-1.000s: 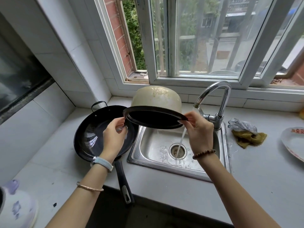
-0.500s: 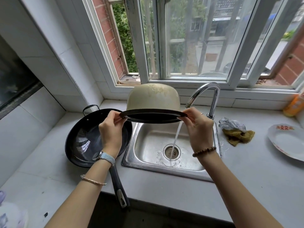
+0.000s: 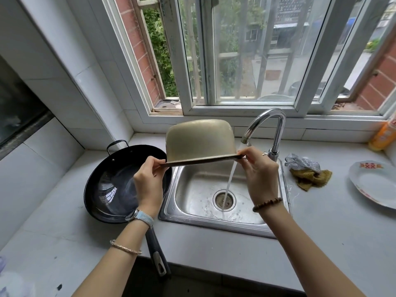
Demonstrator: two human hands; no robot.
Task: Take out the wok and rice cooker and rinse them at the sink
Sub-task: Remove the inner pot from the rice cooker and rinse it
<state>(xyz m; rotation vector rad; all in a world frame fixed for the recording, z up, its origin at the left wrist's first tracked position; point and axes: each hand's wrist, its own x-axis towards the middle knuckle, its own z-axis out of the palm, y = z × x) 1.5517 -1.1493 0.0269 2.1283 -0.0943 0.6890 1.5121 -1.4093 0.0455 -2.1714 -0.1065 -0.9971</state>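
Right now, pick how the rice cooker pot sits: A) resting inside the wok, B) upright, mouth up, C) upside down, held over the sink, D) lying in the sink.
C: the pot shows its rounded bottom on top, with the left hand and right hand pinching its rim above the sink.

- A grey-white mesh cloth point(image 3: 302, 162) is lying crumpled on the grey countertop point(image 3: 321, 236), touching a mustard-yellow cloth point(image 3: 311, 179).
- A white plate point(image 3: 377, 188) with a red rim mark is resting flat, right of both cloths.
- An orange bottle point(image 3: 383, 136) is standing at the far right, partly cut off.
- A white-framed window point(image 3: 246, 106) is standing open at its left end.
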